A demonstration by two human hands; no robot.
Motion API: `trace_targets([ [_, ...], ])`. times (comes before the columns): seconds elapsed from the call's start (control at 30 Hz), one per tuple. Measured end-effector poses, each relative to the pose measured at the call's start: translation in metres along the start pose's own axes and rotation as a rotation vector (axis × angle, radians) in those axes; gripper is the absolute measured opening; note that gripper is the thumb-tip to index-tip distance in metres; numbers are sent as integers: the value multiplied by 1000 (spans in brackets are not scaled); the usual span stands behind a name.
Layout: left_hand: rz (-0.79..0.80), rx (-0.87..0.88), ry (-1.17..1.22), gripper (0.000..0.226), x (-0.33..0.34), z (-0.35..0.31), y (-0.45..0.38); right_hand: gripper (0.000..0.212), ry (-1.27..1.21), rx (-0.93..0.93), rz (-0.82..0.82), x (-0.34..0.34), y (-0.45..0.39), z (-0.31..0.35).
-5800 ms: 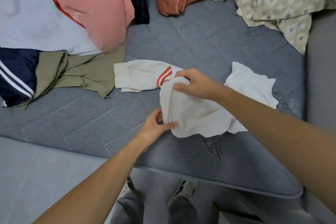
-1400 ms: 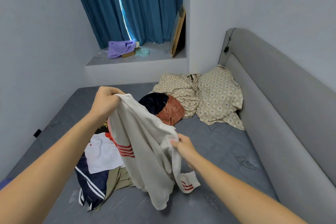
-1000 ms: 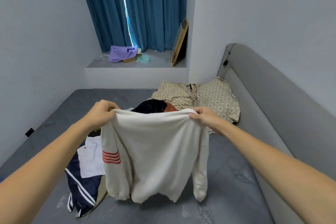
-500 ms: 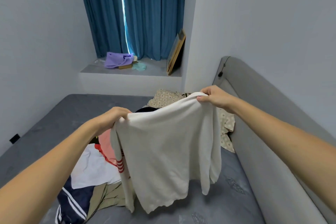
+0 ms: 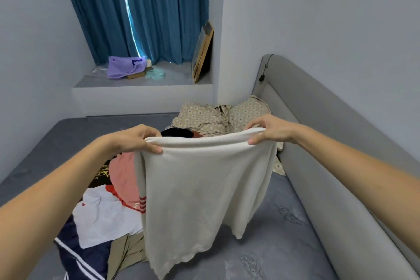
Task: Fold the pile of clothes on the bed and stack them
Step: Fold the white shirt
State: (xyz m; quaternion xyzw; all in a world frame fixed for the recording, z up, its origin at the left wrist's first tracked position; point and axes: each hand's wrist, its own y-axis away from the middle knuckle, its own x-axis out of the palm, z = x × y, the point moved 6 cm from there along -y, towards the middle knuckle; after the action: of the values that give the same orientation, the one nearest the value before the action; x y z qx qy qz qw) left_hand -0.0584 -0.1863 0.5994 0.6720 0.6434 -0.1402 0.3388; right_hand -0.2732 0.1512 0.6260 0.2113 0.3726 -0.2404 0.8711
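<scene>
A cream sweater [image 5: 200,191] with red sleeve stripes hangs spread in the air above the grey mattress [image 5: 268,257]. My left hand [image 5: 136,137] grips its top left edge and my right hand [image 5: 268,129] grips its top right edge, both at about the same height. Its hem dangles just over the mattress. Behind and to the left lies the pile of clothes [image 5: 106,213]: a white piece, a pink one, a navy one with white stripes, an olive one. The sweater hides part of the pile.
A grey padded headboard [image 5: 341,188] runs along the right side. Patterned pillows [image 5: 218,116] sit in the far corner. A window ledge [image 5: 145,79] with a purple bag and leaning frames lies beyond the bed, under blue curtains.
My right hand has come down level with my left, so the sweater's top edge is now flat and stretched wide. The view has tilted slightly down.
</scene>
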Motion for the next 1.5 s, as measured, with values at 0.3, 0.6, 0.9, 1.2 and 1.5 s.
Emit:
trace_targets([
  [0.3,-74,23,-64,20,-21,4,-92,13,70,-38,22,-23,-83,-57],
  [0.6,-317,1,-153,23,-103,-10,-188,23,183,-80,-106,-91,-195,-58],
  [0.9,-666,127,-395,23,-188,-67,-198,16,193,-224,-380,-174,-227,-15],
  [1.2,-718,72,-468,40,-53,19,-174,18,170,-231,-340,-66,-189,-83],
  [1.5,-420,-95,-420,54,286,244,-120,12,320,31,40,265,-83,-295],
])
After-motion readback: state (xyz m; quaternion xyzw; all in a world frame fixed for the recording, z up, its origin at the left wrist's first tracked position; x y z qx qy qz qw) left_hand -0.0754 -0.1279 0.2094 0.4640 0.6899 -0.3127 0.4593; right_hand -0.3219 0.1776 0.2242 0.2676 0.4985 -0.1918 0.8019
